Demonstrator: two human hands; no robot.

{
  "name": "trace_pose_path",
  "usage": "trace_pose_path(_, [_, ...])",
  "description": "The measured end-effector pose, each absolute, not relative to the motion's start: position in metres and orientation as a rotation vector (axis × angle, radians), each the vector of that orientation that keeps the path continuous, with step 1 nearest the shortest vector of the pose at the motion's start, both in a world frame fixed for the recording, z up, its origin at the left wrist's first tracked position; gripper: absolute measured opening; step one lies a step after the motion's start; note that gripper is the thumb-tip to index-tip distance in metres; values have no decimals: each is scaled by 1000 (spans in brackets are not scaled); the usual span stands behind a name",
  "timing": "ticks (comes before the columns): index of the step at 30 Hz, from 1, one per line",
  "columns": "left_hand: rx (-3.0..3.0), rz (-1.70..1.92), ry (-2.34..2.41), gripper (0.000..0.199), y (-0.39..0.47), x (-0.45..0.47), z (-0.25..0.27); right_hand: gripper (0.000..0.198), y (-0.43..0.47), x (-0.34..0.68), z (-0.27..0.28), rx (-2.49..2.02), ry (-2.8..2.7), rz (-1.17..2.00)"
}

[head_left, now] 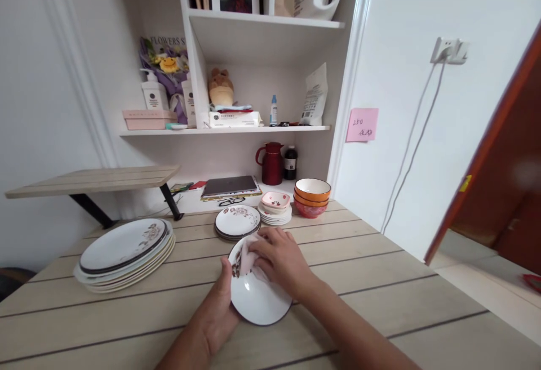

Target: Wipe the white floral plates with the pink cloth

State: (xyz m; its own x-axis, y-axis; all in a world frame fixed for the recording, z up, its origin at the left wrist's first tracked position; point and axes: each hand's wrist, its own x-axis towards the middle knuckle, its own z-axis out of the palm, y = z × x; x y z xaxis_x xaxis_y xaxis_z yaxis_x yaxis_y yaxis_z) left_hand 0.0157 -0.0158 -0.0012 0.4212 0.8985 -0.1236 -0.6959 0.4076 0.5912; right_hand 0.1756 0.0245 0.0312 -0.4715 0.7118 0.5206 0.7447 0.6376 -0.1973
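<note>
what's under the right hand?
Under the right hand: a pale cloth, against the face of a white plate. Part of the plate's dark pattern shows left of the cloth; the plate surface directly beneath cloth and hand is covered.

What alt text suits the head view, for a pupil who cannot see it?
The left hand holds a white patterned plate by its edge while the right hand holds a pale cloth or tissue against it. Larger plates are stacked at left on the striped table, with smaller plates and bowls beyond.
</note>
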Motion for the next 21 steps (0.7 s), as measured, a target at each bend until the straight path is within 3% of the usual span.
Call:
trace_pose_path(8, [481,1126,475,64,-14,14,-1,21,19,193,23,-1321,-2341,116])
trace_pose_path(16, [418,1058,494,64,-10,6,-1,20,-4,159,16,-877,-2533,188])
trace_pose_path(21, [416,1062,497,60,-10,8,3,30,6,170,17,-926,-2445,209])
